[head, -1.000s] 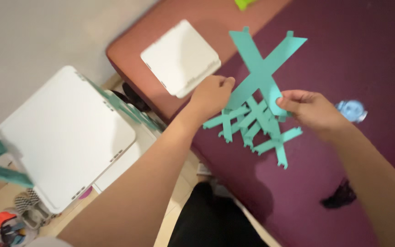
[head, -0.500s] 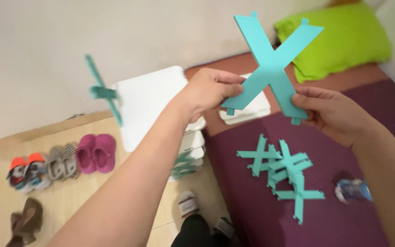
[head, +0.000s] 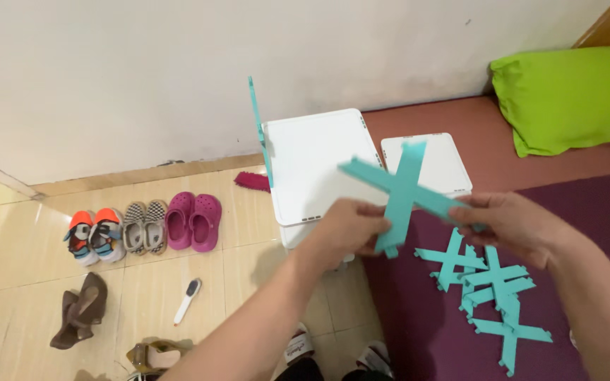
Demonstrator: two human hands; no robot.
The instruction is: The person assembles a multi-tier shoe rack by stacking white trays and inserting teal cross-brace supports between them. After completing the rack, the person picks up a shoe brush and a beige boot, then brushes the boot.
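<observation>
Step in hand, as I judge it: carrying one teal X-shaped brace (head: 402, 194) toward the white panel stack (head: 319, 166).

- Your left hand (head: 351, 229) grips the lower end of the brace, fingers curled closed around that leg.
- Your right hand (head: 513, 226) pinches the right-hand leg, thumb on top, fingers wrapped under.
- The brace sits in the air between both hands, tilted nearly flat, above the edge where the maroon mat (head: 601, 212) meets the tiled floor (head: 248, 261); it overlaps the smaller white panel (head: 435, 162) in this view.
- A pile of spare teal braces (head: 492, 286) lies on the mat just below your right hand.
- One upright teal piece (head: 259, 130) already stands at the left edge of the panel stack.

Next move, judged: you will need to turn the brace upright and line its end tabs with the slots along a panel edge. Slots are too small to make out here.
</observation>
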